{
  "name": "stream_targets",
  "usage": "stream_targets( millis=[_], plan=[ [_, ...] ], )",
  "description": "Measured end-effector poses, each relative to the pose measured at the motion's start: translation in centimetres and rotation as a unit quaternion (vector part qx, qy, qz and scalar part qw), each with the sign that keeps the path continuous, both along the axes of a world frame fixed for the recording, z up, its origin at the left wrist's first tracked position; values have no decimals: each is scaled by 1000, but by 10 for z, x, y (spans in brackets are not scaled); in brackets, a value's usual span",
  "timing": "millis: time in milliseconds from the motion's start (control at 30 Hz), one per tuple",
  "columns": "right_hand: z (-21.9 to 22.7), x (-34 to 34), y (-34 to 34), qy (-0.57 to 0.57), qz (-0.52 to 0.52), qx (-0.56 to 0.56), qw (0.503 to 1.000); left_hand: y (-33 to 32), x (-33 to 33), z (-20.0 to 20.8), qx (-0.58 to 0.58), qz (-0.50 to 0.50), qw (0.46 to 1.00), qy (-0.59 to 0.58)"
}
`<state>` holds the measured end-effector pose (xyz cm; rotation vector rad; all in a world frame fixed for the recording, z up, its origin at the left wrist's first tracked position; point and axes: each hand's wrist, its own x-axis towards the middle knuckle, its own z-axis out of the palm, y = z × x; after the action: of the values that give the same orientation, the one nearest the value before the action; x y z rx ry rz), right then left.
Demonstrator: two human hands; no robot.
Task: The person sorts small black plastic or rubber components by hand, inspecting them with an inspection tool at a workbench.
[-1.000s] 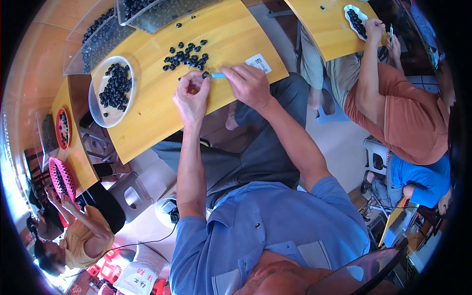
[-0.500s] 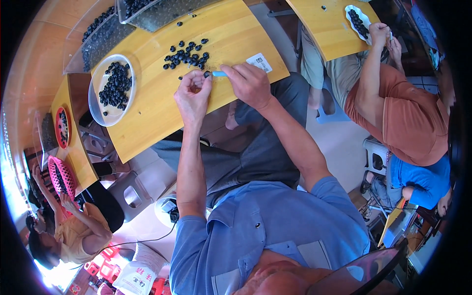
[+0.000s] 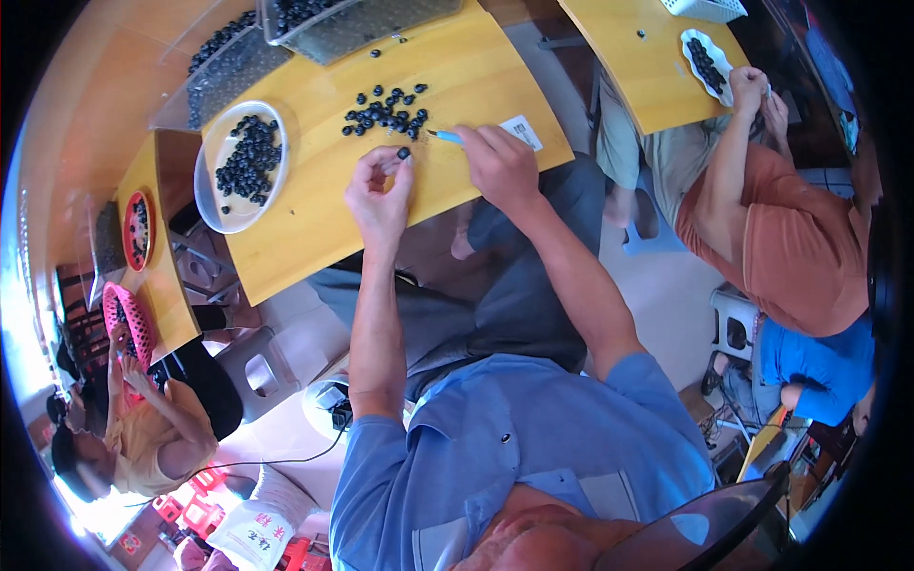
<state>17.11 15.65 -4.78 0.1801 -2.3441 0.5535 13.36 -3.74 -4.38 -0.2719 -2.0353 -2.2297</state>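
My left hand (image 3: 379, 193) pinches a small black ball (image 3: 404, 153) between thumb and fingertip, above the table's near edge. To the right of it, my right hand (image 3: 501, 167) is closed round a slim tool with a light-blue handle (image 3: 447, 137). Its thin tip points left and stands apart from the ball. Just beyond my hands lies a loose pile of black balls (image 3: 388, 114) on the yellow wooden table (image 3: 324, 209). What the balls are made of I cannot make out. More of them fill part of a round clear bowl (image 3: 211, 211) at the left.
Clear plastic bins (image 3: 371, 29) of black balls stand at the table's far left. A white printed card (image 3: 521, 132) lies near the right edge. Co-workers sit at the left and right, one by a white dish (image 3: 727, 93), another by a pink basket (image 3: 143, 328).
The tool's tip has come away from the ball in my left hand, leaving a gap between them. The whole view has shifted slightly. At the left, the co-worker's hands have moved.
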Motion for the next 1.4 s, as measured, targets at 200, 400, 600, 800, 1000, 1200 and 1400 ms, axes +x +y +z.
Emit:
stream_targets(
  millis=[200, 400, 600, 800, 1000, 1200, 1400],
  plan=[
    [-4, 5, 4, 3, -7, 0, 1000, -94, -56, 32, -163, 207, 962, 64],
    [1, 3, 1, 2, -6, -11, 1000, -175, -113, 60, -429, 271, 858, 82],
    [1, 2, 0, -4, -11, -13, 1000, -93, -69, 38, -392, 52, 906, 150],
    [0, 0, 1, 8, 2, -28, 1000, -41, -47, 12, -369, 45, 928, 32],
    [1, 3, 2, -2, 1, -30, 1000, -42, -44, 9, -440, 36, 895, 69],
    [-2, 2, 2, 15, 4, -22, 1000, -23, -95, 25, -423, 24, 902, 82],
    [0, -1, 0, 17, 9, -14, 1000, 2, -173, 28, -460, 23, 881, 105]
  ],
)
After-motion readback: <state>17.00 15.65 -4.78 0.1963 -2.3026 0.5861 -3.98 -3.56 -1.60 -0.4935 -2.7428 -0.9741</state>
